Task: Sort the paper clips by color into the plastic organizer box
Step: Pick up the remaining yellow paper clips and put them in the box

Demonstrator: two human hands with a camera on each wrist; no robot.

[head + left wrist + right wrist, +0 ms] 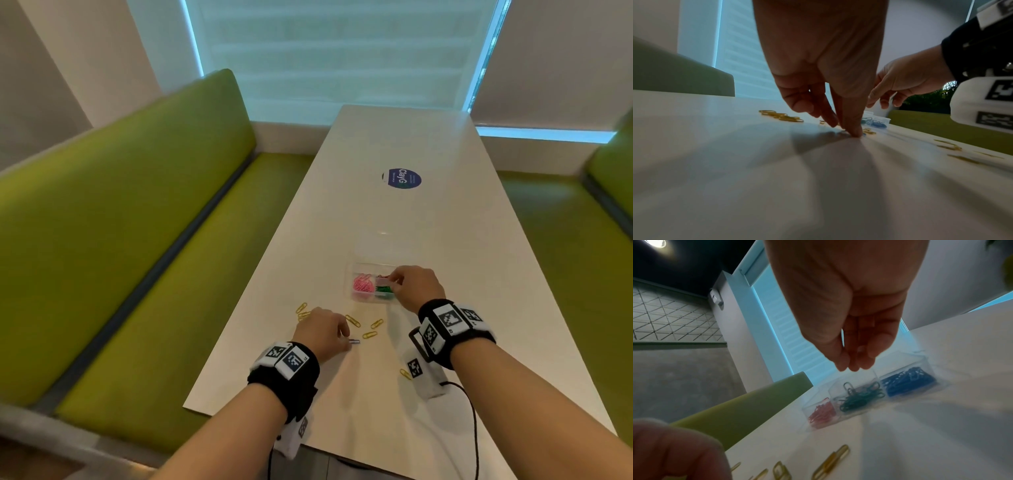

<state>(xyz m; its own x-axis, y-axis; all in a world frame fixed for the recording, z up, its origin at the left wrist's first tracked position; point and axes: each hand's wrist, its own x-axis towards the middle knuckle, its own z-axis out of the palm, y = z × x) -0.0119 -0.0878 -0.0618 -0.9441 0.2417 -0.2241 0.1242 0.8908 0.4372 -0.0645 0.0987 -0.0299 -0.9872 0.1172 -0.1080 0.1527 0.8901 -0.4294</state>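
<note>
The clear plastic organizer box (356, 297) sits mid-table with pink clips (362, 284), green clips (859, 398) and blue clips (908, 382) in separate compartments. My right hand (395, 280) hovers just over the green compartment, its fingertips (853, 366) bunched loosely with nothing visible between them. My left hand (346, 339) is nearer on the table. Its thumb tip (856, 134) presses down on the end of a blue paper clip (355, 341) that lies flat. Several yellow clips (352, 320) lie loose around the left hand.
The long white table (394, 222) carries a round blue sticker (404, 178) further out. One yellow clip (405, 374) lies under my right wrist. A green bench (137, 240) runs along the left, close to the table edge. A cable (472, 411) trails from the right wrist.
</note>
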